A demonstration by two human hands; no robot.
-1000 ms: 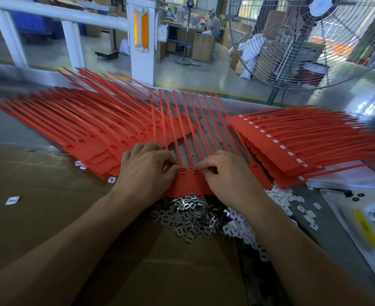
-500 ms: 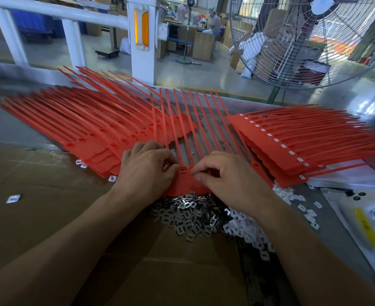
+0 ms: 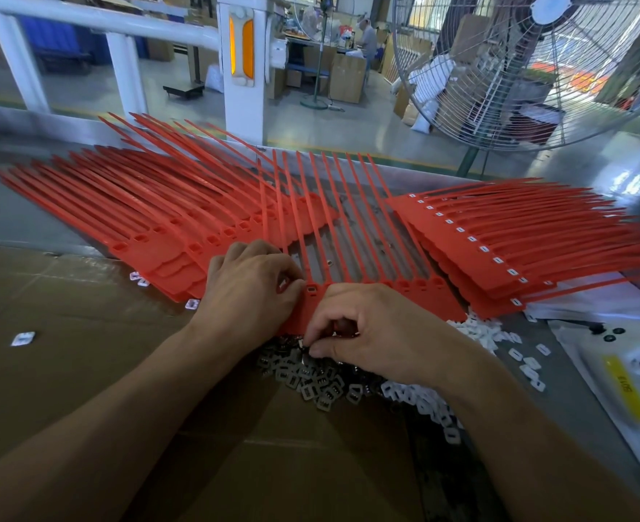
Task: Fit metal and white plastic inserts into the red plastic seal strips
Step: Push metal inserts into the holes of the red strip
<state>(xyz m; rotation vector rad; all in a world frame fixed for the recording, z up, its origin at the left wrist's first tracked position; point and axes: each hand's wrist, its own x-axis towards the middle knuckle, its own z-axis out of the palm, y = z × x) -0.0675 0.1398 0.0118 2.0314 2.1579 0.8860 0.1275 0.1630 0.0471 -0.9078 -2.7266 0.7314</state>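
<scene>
Since before, right hand [image 3: 378,333] drops toward 6 o'clock, fingers pinching at the metal inserts [image 3: 310,378] pile; red seal strips [image 3: 348,235] fan across the counter [image 3: 47,333]; left hand [image 3: 250,292], fingers curled, presses the strip head at centre

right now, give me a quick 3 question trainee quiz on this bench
1. True or false: the right hand is at the metal inserts.
2. Which strips hold white inserts? A) left stack B) right stack
3. Fill in: the left hand rests on the ___ strips.

Key: 1 true; 2 B; 3 middle.
</scene>
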